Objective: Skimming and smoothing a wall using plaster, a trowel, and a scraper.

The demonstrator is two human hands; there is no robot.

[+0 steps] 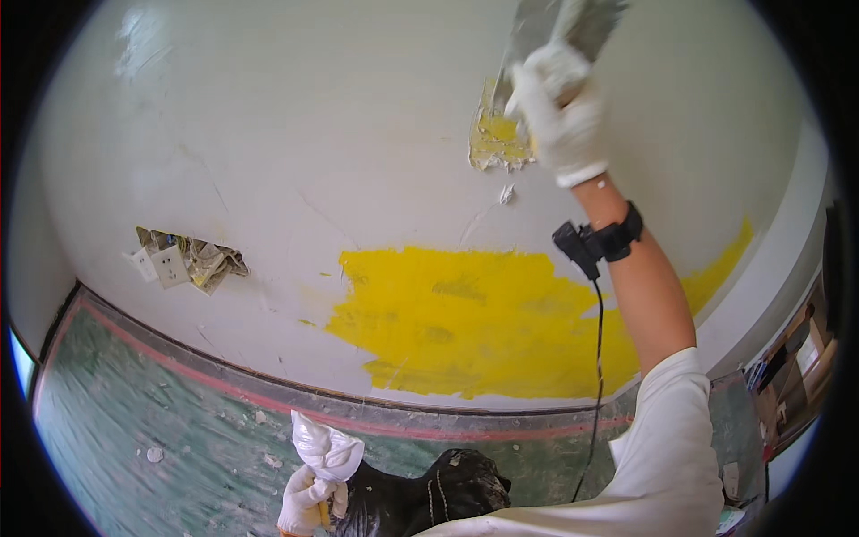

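My right hand point(570, 116), in a white knit glove, reaches up the wall with its fingers wrapped round a wide steel putty knife point(530, 36). The blade is slightly blurred beside a small yellow patch point(497, 134) edged with rough white putty. A stray putty lump point(507, 194) sticks to the wall just below. Low in the view, my gloved left hand point(304, 503) grips a tool with a yellowish handle, loaded with a thick mound of white putty point(327, 449); the mound hides its blade.
A large yellow area point(465, 318) covers the lower wall. At left, socket plates point(170, 267) hang from a ragged wall opening. Green sheeting point(134, 421) with putty spots covers the floor. A black cable point(597, 358) hangs from my right wrist strap.
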